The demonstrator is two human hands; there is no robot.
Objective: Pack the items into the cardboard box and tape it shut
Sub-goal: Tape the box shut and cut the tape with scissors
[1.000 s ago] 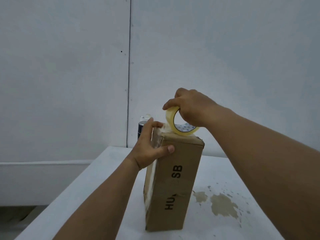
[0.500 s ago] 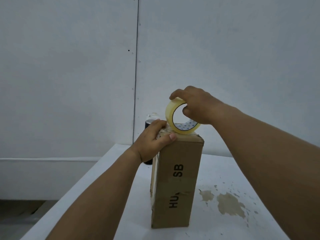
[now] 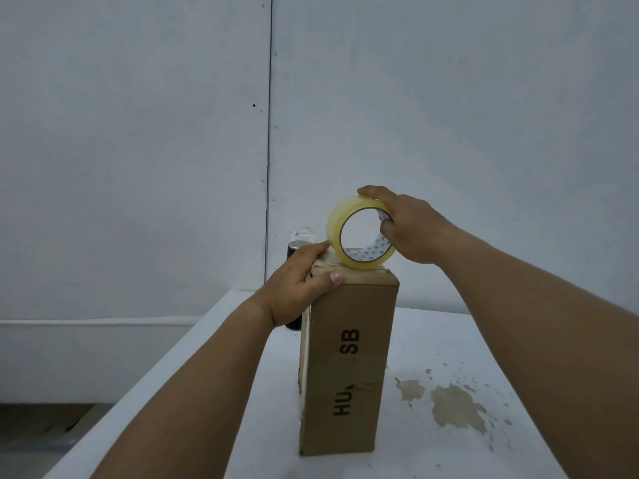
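A tall brown cardboard box [image 3: 347, 368] stands on end on the white table, its flaps closed, black letters running up its front. My left hand [image 3: 300, 288] clamps the box's top left corner, thumb on the front face, fingers over a strip of tape. A roll of clear yellowish tape [image 3: 356, 233] rests on edge on the box's top. My right hand [image 3: 408, 226] grips the roll, fingers over its rim and thumb inside the core. The box's contents are hidden.
A dark spray can with a white cap [image 3: 295, 247] stands just behind the box on the left, mostly hidden by my left hand. Brownish stains [image 3: 456, 407] mark the white table [image 3: 449, 333] on the right. The table's left edge drops to the floor. A grey wall stands close behind.
The roll has tipped more upright on the box's top, showing its hole. My left hand has slid up from the box's side onto its top corner. The view shifted slightly.
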